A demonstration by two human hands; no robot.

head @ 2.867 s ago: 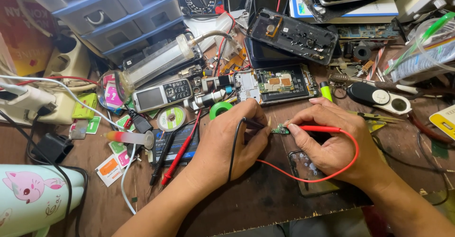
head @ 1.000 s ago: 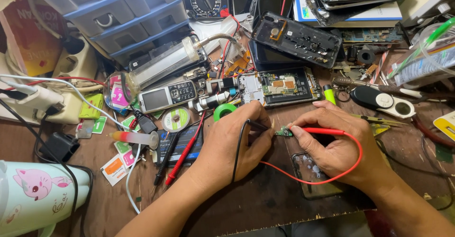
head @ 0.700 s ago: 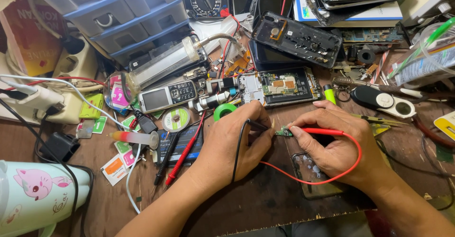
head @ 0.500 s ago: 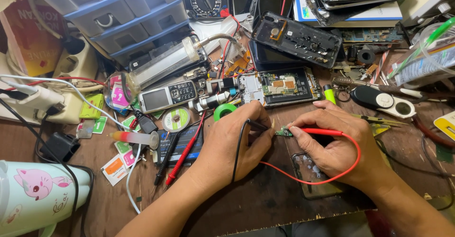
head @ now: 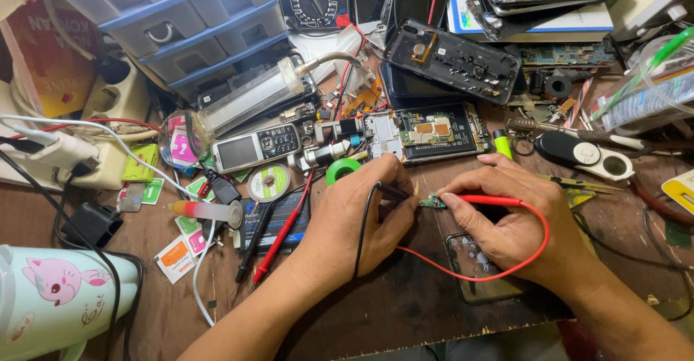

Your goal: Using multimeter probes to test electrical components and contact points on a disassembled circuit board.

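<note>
Right now the left hand (head: 361, 220) pinches a black probe (head: 394, 192) and the right hand (head: 517, 216) a red probe (head: 491, 200) onto a small green board (head: 434, 202), crowded by an opened phone (head: 426, 133) and green tape roll (head: 341, 169).

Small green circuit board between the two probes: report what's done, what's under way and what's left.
Done: the phone is stripped, its black back cover and main board in its frame lying apart on the brown wooden bench. Under way: the left hand holds the black probe and the right hand the red probe at the small green circuit board. Left: everything remains unassembled.
</note>
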